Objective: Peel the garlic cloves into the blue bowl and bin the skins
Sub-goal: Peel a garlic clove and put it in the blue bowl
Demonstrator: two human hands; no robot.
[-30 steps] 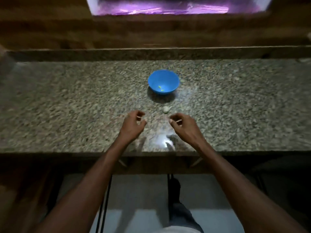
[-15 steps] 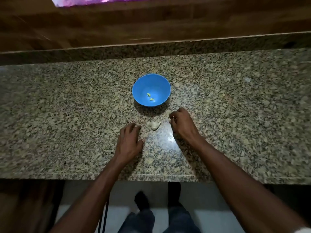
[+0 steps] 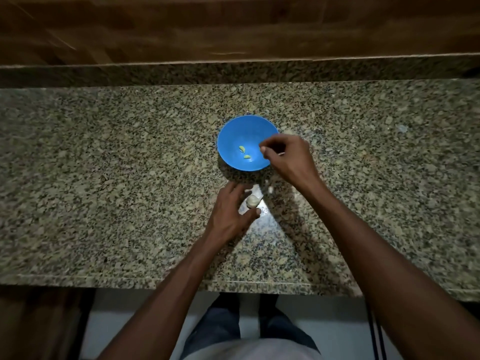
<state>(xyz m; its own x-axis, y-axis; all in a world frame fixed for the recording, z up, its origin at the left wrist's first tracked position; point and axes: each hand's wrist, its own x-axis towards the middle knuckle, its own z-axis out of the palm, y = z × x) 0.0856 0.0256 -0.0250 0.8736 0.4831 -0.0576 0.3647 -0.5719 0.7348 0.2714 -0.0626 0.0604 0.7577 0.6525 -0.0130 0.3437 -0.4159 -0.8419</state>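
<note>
— Where is the garlic lying relative to the hands?

— An unpeeled garlic piece [image 3: 252,201] is sitting on the granite counter [image 3: 104,178], on the near side of the blue bowl [image 3: 233,136] and apart from it; the left hand [image 3: 230,216] is lying just beside it, to its left, with the fingers reaching past its far side and the thumb stretching out along its near side; so the piece is sitting in the gap between them.

— Is that hand gripping it?

— It is looking loose rather than clenched, fingers fairly straight; whether any fingertip is actually touching the garlic, I cannot tell.

— And the right hand?

— The right hand [image 3: 288,158] is hovering over the right edge of the bowl, covering part of the rim; its fingers are curling inward with the thumb meeting them in a pinch; what it is pinching is too small and blurred to make out, so I cannot tell whether anything is being held.

— What is the bowl holding?

— Two pale green peeled cloves [image 3: 244,152] are lying on the bowl's floor, close together, just left of the right hand's fingertips; a small pale scrap [image 3: 270,189] is showing between the bowl and the garlic piece, to the right, though blur is hiding what it is.
</note>
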